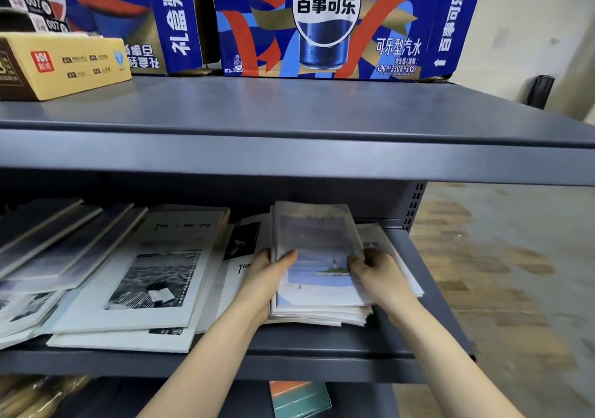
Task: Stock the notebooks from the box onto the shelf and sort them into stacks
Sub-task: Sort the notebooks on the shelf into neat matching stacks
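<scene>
1. Fingers (287, 256) of both hands are curled onto the pastel notebook stack (317, 243). The left hand (269, 277) is clamped on its left edge with the thumb laid on the top cover. The right hand (378, 274) is pinched on its right edge.
2. The stack is set flat at the right end of the middle shelf (322, 348). Its near corner is splayed, so the layers are not yet squared.
3. Handling, as judged:
   - Each book is thin, soft-covered, light and bendy.
   - The stack together is moderately heavy.
   - Smooth covers are likely to slide over one another.
4. Hold is best taken on both long edges at mid-length, with thumbs pressed on top. A one-corner lift is expected to fan the stack.
5. Loose pale notebooks (388, 247) are tucked under its right side.
6. Black-and-white notebooks (145, 282) are overlapped just beside it on the left, with dark notebooks (54, 240) fanned further left.
7. The source box is not seen. Cola cartons (325, 21) are stood on the upper shelf (289, 111).
</scene>
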A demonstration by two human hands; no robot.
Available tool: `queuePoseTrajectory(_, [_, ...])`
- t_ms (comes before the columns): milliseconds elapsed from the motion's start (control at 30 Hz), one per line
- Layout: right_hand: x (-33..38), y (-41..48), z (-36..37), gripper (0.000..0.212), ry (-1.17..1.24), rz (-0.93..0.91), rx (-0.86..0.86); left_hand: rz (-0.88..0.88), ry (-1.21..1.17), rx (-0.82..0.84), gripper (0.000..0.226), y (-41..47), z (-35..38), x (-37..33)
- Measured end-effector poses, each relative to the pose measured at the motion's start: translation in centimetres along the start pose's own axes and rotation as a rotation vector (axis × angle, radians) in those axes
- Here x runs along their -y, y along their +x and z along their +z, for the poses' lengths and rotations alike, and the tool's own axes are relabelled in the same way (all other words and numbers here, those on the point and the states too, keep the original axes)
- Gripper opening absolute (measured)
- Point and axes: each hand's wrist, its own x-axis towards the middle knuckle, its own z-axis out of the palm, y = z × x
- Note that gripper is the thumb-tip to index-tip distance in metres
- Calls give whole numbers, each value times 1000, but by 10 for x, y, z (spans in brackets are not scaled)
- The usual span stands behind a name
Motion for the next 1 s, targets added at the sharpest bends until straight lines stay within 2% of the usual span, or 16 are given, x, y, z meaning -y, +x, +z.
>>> queuePoseTrajectory(67, [-2, 2, -1, 23, -28, 0, 13, -33, -27, 3, 32, -2, -4, 0])
queuePoseTrajectory(167, [-2, 1, 1, 42, 108, 61, 34, -96, -127, 30, 57, -4, -11, -1])
queuePoseTrajectory(267, [-1, -4, 3, 49, 238, 102, 103, -115, -215, 75, 42, -5, -14, 1])
queuePoseTrajectory(333, [0, -8, 2, 39, 341, 112, 206, -74, -255, 87, 33, -7, -14, 2])
queuePoseTrajectory(400, [4, -12, 0, 30, 437, 124, 286, -21, -278, 120, 34, -11, -11, -1])
queuePoseTrajectory(500, [5, -9, -5, 35, 386, 89, 272, 21, -276, 157, 49, -11, -11, -4])
queuePoseTrajectory(600, [1, -9, -9, 31, 338, 58, 202, 44, -212, 205, 62, -13, -7, -7])
queuePoseTrajectory(667, [-3, -11, -14, 21, 406, 40, 194, 69, -176, 228, 53, -16, 1, -10])
queuePoseTrajectory(767, [-11, -15, -25, 28, 493, 49, 254, 99, 29, 294, 39, -24, 14, -18])
queuePoseTrajectory(833, [-18, -17, -34, 36, 592, 79, 253, 131, 170, 350, 51, -29, 21, -24])
queuePoseTrajectory(900, [-24, -19, -42, 31, 724, 123, 211, 142, 288, 378, 70, -31, 29, -26])
queuePoseTrajectory(1000, [-34, -20, -55, 22, 889, 177, 130, 161, 459, 309, 75, -31, 38, -22])
